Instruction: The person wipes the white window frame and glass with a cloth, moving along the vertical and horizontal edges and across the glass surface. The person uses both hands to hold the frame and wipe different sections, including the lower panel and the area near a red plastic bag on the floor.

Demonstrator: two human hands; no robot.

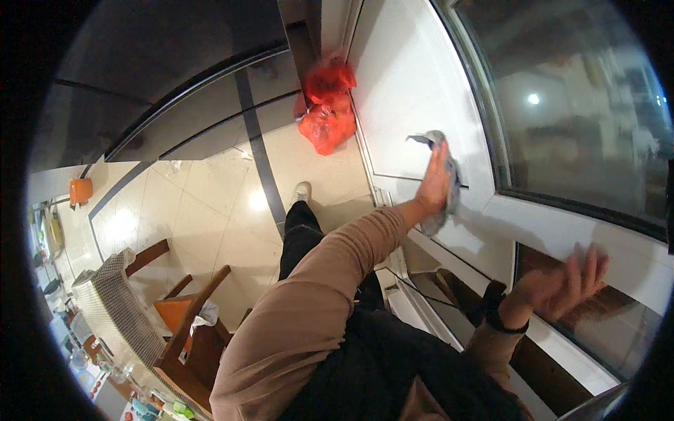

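A room with a beige tiled floor [200, 210] crossed by dark strips fills the left half of the frame. At far left hangs or stands an orange container [81, 191], and below it, at lower left, is a table [105, 298] under a checked cover. Wooden chairs [184, 337] stand just beside it. Dark glossy cabinets [182, 49] take up the upper left. Left of centre is a light shoe [302, 191]; a red plastic bag [326, 123] sits at upper centre, next to a white door [414, 77]. Right of centre, the left hand [435, 184] presses a grey cloth [453, 195] against the door, fingers fairly straight over it. At lower right, the right hand [562, 284] has its fingers open and spread; I cannot tell whether it touches the door. A window pane [576, 105] fills the upper right.
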